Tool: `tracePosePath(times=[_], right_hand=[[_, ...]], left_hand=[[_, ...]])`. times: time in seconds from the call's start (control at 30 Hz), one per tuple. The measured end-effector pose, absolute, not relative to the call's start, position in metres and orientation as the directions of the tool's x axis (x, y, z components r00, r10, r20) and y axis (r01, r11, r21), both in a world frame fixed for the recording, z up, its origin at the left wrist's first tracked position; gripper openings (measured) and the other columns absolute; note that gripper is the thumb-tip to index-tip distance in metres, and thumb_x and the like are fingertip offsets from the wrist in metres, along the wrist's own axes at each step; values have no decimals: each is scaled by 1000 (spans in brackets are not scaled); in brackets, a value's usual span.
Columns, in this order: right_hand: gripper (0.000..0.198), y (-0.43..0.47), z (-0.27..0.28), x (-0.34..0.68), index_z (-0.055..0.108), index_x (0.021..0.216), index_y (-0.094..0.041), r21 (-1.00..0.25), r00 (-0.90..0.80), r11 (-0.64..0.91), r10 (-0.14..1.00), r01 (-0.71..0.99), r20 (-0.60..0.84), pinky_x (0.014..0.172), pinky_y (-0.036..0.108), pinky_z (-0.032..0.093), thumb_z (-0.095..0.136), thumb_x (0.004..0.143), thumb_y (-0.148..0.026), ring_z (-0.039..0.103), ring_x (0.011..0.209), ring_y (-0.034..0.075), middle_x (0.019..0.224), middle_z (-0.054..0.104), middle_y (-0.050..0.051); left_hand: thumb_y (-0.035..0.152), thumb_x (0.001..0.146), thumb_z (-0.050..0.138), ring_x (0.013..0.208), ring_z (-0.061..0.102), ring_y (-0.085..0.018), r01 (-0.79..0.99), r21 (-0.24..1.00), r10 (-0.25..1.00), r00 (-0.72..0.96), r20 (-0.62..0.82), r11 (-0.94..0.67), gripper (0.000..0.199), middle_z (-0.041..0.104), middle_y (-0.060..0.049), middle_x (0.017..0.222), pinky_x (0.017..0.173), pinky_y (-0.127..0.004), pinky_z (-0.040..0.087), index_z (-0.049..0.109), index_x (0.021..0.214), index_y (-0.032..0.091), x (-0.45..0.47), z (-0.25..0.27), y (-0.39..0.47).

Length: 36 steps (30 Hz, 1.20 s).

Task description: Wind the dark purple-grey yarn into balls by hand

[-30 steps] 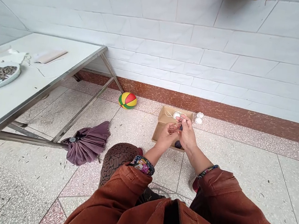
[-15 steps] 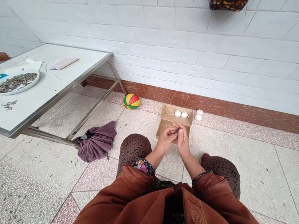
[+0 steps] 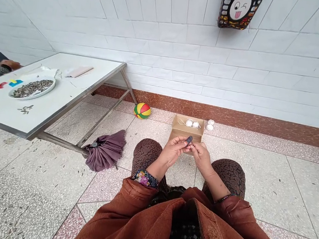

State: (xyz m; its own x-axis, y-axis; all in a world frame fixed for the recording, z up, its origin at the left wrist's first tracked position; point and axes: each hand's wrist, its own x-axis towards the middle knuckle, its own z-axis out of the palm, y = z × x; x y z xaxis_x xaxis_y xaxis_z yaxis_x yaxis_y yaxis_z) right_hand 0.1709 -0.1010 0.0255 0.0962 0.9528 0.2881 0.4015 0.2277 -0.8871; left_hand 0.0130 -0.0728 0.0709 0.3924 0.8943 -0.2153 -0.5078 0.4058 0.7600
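My left hand [image 3: 173,149] is closed, pinching a small dark blue-grey object [image 3: 189,140] whose rounded end sticks up past the fingertips. Its kind cannot be made out. My right hand [image 3: 202,156] meets it from the other side, thumb and fingers pressed together at the object's lower end. Both hands are held between my knees, over an open cardboard box [image 3: 175,126] on the floor that they partly cover. Against the box's raised far side are two white balls [image 3: 192,123] with loose string. Two more white balls [image 3: 210,125] lie just right of the box.
On the left stands a metal-framed table [image 3: 72,88] with a plate of sunflower seeds [image 3: 34,89]. Another person's hand [image 3: 10,64] rests at its far left edge. A folded purple umbrella [image 3: 106,151] leans by the table leg near a colourful ball [image 3: 142,110]. A black basket [image 3: 241,8] hangs on the wall.
My hands have drawn slightly apart, and the dark object now stands up more visibly from my left fingers. The view has tilted upward, showing more of the wall basket.
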Motion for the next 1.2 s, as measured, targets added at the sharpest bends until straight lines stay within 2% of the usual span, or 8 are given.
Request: tracePosePath(times=[0.13,0.37,0.5,0.57,0.73,0.87,1.0,1.2], right_hand=[[28,-114,49,176,77,99,-32,-897,98,281,938,342,332,92,47,45,55,97,-51,58,93,30,82,70,5],[34,-128,60,172,69,102,-27,-968,78,212,971,135,224,74,36,51,50,100,-55,58,70,20,72,61,0],[35,-126,55,167,62,87,-25,-987,39,135,990,92,139,60,29,45,51,99,-56,49,60,16,67,54,-2],[37,-124,51,167,60,81,-24,-991,24,95,995,92,97,61,28,46,51,99,-56,50,62,16,69,55,-2],[35,-122,43,166,65,91,-24,-987,9,90,996,131,92,75,31,49,55,96,-57,58,79,19,80,61,1],[38,-125,39,164,62,89,-23,-983,-68,109,993,147,100,60,28,44,54,96,-59,50,61,16,65,54,-3],[38,-127,39,163,58,83,-23,-964,-91,133,989,230,114,57,27,41,48,100,-55,48,56,14,62,54,-4],[30,-132,50,163,63,87,-22,-877,-216,262,958,403,187,64,28,45,48,102,-44,57,60,15,67,61,-1]], left_hand=[[19,77,80,75,69,-13,-513,727,869,434,-239,456,23,75,-7,89,77,-27,53,71,97,13,11,90,-87],[16,85,71,80,68,-14,-540,628,797,559,-231,561,24,73,-9,93,79,-27,51,70,109,11,9,104,-106],[16,84,72,81,66,-13,-526,577,732,652,-197,624,37,70,-7,95,79,-27,51,67,121,13,5,104,-111],[17,81,75,83,67,-14,-518,576,717,672,-182,632,39,69,-7,96,79,-27,51,67,120,15,4,103,-112],[22,76,83,88,71,-18,-502,697,789,597,-148,511,33,71,-6,99,82,-30,52,67,104,16,2,102,-115],[29,73,85,79,67,-13,-463,768,840,515,-172,442,34,72,-4,90,72,-25,48,68,99,16,1,100,-113],[31,69,87,71,61,-10,-426,806,868,452,-204,412,33,69,-2,84,62,-22,41,71,94,17,0,90,-108],[33,75,81,76,58,-11,-241,953,959,255,-123,186,29,68,-4,95,69,-25,45,77,100,19,-13,74,-93]])
